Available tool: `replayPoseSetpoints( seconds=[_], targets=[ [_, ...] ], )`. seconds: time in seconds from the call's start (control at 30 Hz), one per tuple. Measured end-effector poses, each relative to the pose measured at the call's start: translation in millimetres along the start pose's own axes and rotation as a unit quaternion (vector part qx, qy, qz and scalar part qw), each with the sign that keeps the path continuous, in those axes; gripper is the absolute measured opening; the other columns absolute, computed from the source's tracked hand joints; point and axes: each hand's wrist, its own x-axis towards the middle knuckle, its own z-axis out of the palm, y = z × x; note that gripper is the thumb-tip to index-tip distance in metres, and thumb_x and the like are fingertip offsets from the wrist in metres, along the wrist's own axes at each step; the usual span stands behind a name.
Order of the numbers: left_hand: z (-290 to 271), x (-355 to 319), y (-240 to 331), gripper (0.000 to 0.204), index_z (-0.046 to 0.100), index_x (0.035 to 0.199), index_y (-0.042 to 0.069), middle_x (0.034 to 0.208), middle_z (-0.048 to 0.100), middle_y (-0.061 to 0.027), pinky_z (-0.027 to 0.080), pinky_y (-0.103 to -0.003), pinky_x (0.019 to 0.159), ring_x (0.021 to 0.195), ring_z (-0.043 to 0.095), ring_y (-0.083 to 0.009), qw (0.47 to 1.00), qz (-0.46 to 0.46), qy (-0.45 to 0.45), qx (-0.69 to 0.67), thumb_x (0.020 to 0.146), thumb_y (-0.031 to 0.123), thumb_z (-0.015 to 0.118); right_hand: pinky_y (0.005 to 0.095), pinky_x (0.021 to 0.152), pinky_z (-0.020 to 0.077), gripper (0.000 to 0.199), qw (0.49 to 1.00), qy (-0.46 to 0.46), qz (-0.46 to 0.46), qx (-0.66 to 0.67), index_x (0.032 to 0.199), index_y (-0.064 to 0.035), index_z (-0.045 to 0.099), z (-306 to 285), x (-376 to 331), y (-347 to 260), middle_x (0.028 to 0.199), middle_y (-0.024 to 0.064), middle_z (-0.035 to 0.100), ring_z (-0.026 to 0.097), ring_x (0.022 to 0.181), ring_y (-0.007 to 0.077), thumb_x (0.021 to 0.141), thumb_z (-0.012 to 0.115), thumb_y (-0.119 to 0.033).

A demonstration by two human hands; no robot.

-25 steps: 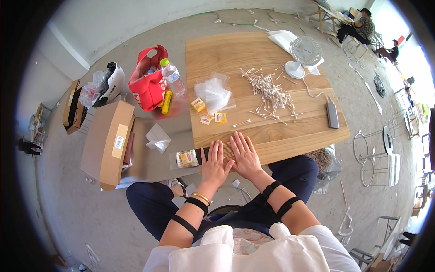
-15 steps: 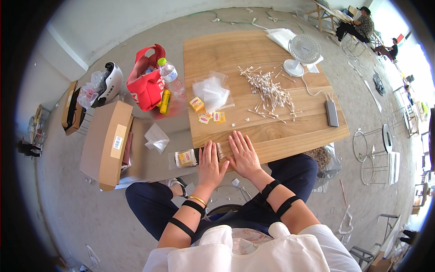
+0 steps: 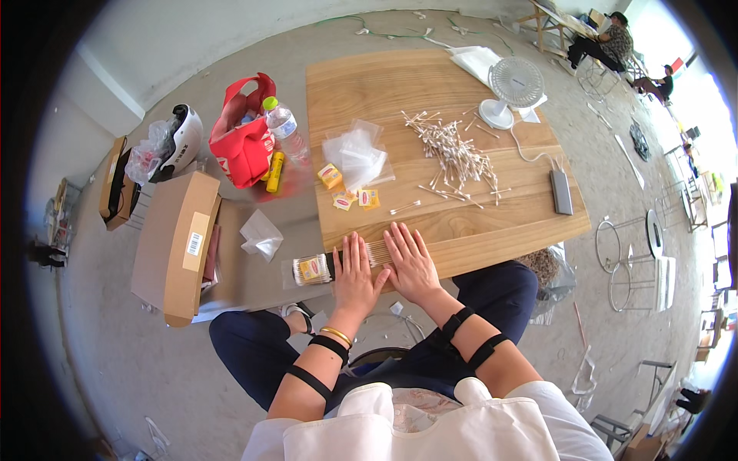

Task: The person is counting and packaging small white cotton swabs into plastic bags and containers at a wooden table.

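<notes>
Flat at the near edge of the wooden table [image 3: 461,244] lies a row of cotton swabs [image 3: 377,252], side by side. My left hand [image 3: 355,270] rests over its left part with fingers stretched out. At its right end my right hand [image 3: 413,265] lies flat, fingers straight, thumbs nearly meeting. What is under the palms is hidden. Just left of my left hand is a clear bag of cotton swabs [image 3: 310,270] with a yellow label. Farther up the table is a heap of loose swabs [image 3: 453,154], and one single swab [image 3: 406,207] lies nearer.
Clear plastic bags [image 3: 357,160] and yellow label cards [image 3: 368,199] lie on the table. A white fan [image 3: 513,88] and a grey power bank [image 3: 562,192] stand right. Leftward are a cardboard box [image 3: 173,246], red bag [image 3: 242,134], bottle [image 3: 284,127] and helmet [image 3: 183,138].
The whole view has shifted slightly, so the table sits a little more to the left. Both hands stay flat over the swab row, with the gap between them slightly narrower.
</notes>
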Motion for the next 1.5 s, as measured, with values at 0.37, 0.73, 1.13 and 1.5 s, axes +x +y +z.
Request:
replayPoseSetpoints(
  seconds=[0.37, 0.73, 1.13, 1.5],
  targets=[
    [-4, 0, -7, 0.090, 0.024, 0.157, -0.008, 0.166, 0.020, -0.0220, 0.010, -0.054, 0.126, 0.156, 0.015, -0.0371, 0.999, 0.006, -0.027, -0.027, 0.102, 0.063, 0.032, 0.0504, 0.127, 0.0117, 0.087, 1.000, -0.017, 0.014, -0.011, 0.158, 0.0015, 0.026, 3, 0, -7, 0.166, 0.0217, 0.022, 0.017, 0.155, 0.0350, 0.093, 0.056, -0.049],
    [-23, -31, -20, 0.085, 0.029, 0.153, -0.007, 0.162, 0.026, -0.0238, 0.020, -0.052, 0.125, 0.153, 0.023, -0.0391, 0.990, 0.046, -0.027, -0.130, 0.091, 0.036, 0.069, 0.0516, 0.124, 0.0226, 0.075, 0.987, 0.013, 0.004, 0.160, 0.148, -0.0059, 0.042, -23, -10, 7, 0.154, 0.0200, 0.037, 0.031, 0.147, 0.0374, 0.083, 0.073, -0.028],
    [-32, -35, -14, 0.072, 0.042, 0.150, 0.013, 0.160, 0.025, -0.0252, 0.022, -0.057, 0.123, 0.149, 0.025, -0.0456, 0.990, 0.056, -0.031, -0.128, 0.086, 0.023, 0.074, 0.0539, 0.118, 0.0326, 0.050, 0.983, 0.033, -0.030, 0.180, 0.129, -0.0138, 0.063, -24, -18, -7, 0.138, 0.0172, 0.047, 0.042, 0.135, 0.0401, 0.081, 0.074, -0.020],
    [-26, -34, -4, 0.079, 0.034, 0.158, 0.018, 0.161, 0.022, -0.0269, 0.018, -0.057, 0.123, 0.151, 0.020, -0.0462, 0.995, 0.032, -0.034, -0.087, 0.090, 0.033, 0.071, 0.0539, 0.118, 0.0316, 0.043, 0.984, 0.044, -0.014, 0.174, 0.125, -0.0123, 0.064, -19, -15, -10, 0.137, 0.0169, 0.048, 0.042, 0.135, 0.0408, 0.084, 0.072, -0.023]
  ],
)
